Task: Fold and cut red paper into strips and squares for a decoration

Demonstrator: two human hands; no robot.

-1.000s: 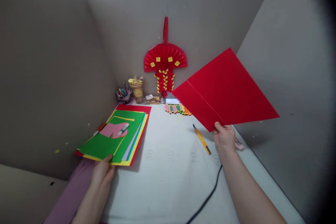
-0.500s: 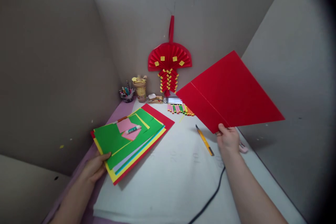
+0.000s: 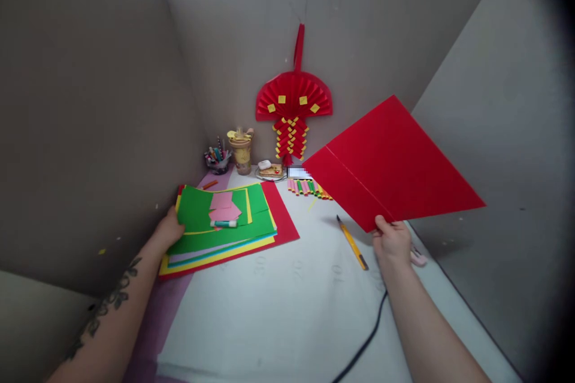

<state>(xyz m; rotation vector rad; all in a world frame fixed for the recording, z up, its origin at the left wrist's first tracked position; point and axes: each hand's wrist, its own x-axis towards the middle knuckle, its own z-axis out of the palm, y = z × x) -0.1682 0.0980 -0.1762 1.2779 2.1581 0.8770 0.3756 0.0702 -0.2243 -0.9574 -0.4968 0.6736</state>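
Observation:
My right hand (image 3: 392, 241) pinches the lower corner of a large red paper sheet (image 3: 390, 164) and holds it up over the right side of the white table (image 3: 287, 311). A crease runs across the sheet near its left end. My left hand (image 3: 169, 229) rests on the left edge of a stack of coloured paper (image 3: 224, 227), green on top over yellow, blue and red sheets. Pink paper scraps (image 3: 223, 207) and a glue stick (image 3: 223, 224) lie on the stack.
A yellow utility knife (image 3: 353, 243) lies beside my right hand, and a pink object (image 3: 418, 258) sits just right of it. Small coloured paper rolls (image 3: 309, 187), a pen cup (image 3: 216, 161), a jar (image 3: 241, 152) and a red fan decoration (image 3: 293, 114) are at the back. A black cable (image 3: 365, 341) crosses the front.
My left hand has turned the paper stack and slid it toward the back left, moving from its near corner to its left edge. The red sheet has stayed almost still.

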